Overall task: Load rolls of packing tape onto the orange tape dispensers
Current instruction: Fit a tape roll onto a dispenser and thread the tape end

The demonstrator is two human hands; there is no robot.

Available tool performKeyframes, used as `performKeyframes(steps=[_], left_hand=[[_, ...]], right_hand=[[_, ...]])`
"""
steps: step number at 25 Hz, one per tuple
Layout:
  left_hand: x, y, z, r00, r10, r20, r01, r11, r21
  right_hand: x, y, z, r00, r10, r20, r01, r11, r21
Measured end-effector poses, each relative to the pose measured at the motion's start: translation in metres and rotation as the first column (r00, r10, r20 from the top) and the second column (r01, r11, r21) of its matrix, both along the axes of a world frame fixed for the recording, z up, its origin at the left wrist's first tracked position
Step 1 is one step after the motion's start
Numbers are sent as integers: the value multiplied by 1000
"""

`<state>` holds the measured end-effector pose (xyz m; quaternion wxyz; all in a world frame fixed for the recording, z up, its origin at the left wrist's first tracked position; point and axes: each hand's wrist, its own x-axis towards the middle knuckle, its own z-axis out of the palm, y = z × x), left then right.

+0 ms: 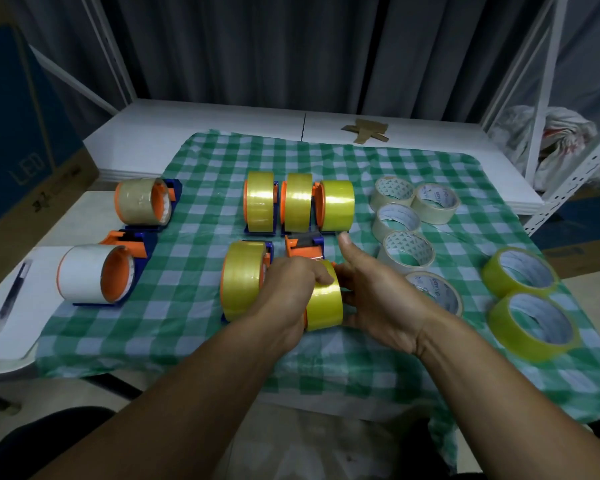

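A yellow tape roll [324, 303] sits upright on an orange and blue dispenser [303, 247] in the middle of the checked cloth. My left hand [288, 296] grips the roll from the left and top. My right hand [371, 292] presses flat against its right side, fingers extended. Directly left stands another dispenser loaded with yellow tape [243, 285]. Behind are three loaded yellow dispensers [297, 202] in a row. Loose yellow rolls [534, 323] lie flat at the right.
Several clear-tan rolls [407, 223] lie flat right of my hands. Two dispensers with pale tape [94, 273] and brown tape [142, 201] stand at the left. A white tray with a pen [13, 296] lies at the far left. The green checked cloth [187, 320] covers the table.
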<state>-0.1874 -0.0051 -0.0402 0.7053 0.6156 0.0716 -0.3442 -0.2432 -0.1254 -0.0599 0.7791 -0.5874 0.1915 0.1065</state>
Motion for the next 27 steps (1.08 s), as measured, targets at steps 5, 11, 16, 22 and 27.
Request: performKeyframes(steps=[5, 11, 16, 22, 27], left_hand=[[-2, 4, 5, 997, 70, -16, -69, 996, 48], [5, 5, 3, 999, -18, -39, 20, 999, 40], [13, 6, 4, 998, -49, -42, 51, 998, 41], [24, 2, -4, 993, -113, -13, 114, 989, 96], [24, 3, 0, 993, -118, -7, 118, 986, 117]], right_hand=[[5, 4, -2, 1000, -14, -22, 14, 1000, 0], [7, 8, -5, 1000, -15, -22, 15, 1000, 7], [11, 9, -5, 999, -29, -38, 30, 999, 21], [15, 10, -7, 996, -50, -75, 53, 998, 41], [14, 9, -5, 992, -64, -104, 71, 996, 63]])
